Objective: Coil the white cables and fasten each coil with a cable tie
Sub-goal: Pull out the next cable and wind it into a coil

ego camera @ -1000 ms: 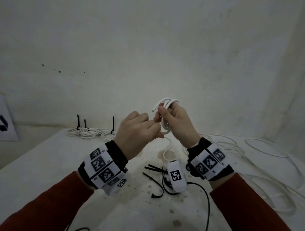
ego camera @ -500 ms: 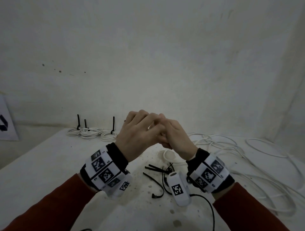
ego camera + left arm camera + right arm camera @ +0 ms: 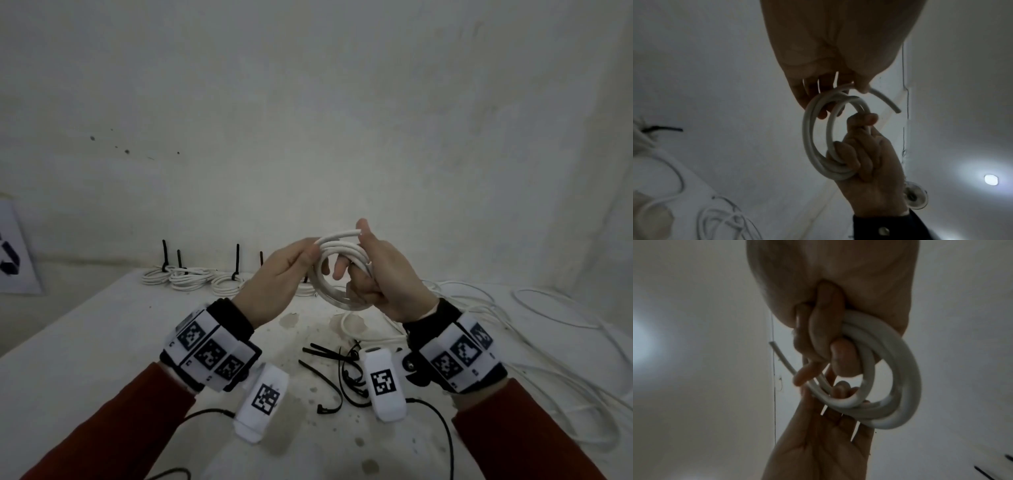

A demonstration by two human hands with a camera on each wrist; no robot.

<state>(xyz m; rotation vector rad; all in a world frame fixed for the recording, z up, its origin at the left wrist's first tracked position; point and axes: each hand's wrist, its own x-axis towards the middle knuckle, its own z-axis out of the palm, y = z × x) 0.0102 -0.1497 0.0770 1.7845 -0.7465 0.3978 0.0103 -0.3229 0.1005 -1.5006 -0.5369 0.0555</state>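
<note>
You face a pale, scuffed wall [image 3: 308, 120] with a few dark specks on its left part, and a white table [image 3: 85, 342] with brownish stains near its middle. At the far left a white sign [image 3: 13, 253] with a dark blue mark leans against the wall. In front of you 2 white tags [image 3: 262, 399] with black square codes hang over the table below the 2 coded wristbands [image 3: 209, 353], thin black wires [image 3: 442, 431] trail toward you, and a round ceiling light [image 3: 991, 179] glows in the left wrist view.

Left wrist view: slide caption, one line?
Both hands hold a white cable coil, its cut end sticking out, untied.
</note>
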